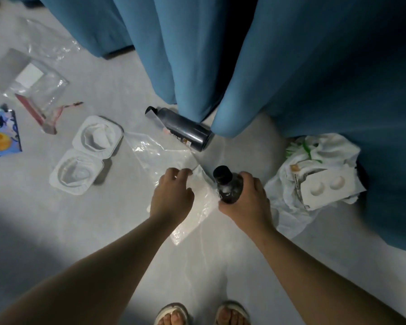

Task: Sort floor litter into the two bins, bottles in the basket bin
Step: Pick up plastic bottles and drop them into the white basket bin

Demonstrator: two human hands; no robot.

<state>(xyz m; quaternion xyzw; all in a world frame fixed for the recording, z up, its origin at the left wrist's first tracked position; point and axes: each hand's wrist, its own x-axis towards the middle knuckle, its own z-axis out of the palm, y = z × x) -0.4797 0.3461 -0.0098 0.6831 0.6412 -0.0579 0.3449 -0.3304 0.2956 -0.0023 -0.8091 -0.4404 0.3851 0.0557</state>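
Both hands reach down over the pale grey floor [56, 231]. The right hand [246, 200] is wrapped around the shoulder of a small dark plastic bottle with a black screw cap [226, 184], held upright just off the floor; the left hand [171, 195] hovers with curled, loosely parted fingers over a crumpled clear plastic bag [164, 156], gripping nothing that I can make out.

That bottle looks light and stiff, probably smooth enough to slip, so a wrap round the shoulder below the cap seems sound. The bag is limp and slick; pinching a bunched fold would likely serve best.

Two bottles show: the held one and a taller black cylindrical bottle [185, 130] lying on its side against the blue curtain [291, 66]. Other litter: one white double-cup plastic tray [87, 153], one blue cartoon snack wrapper [0, 132], two more clear bags at upper left, and one white carrier bag holding cardboard packaging [314, 174]. Neither bin is in view.
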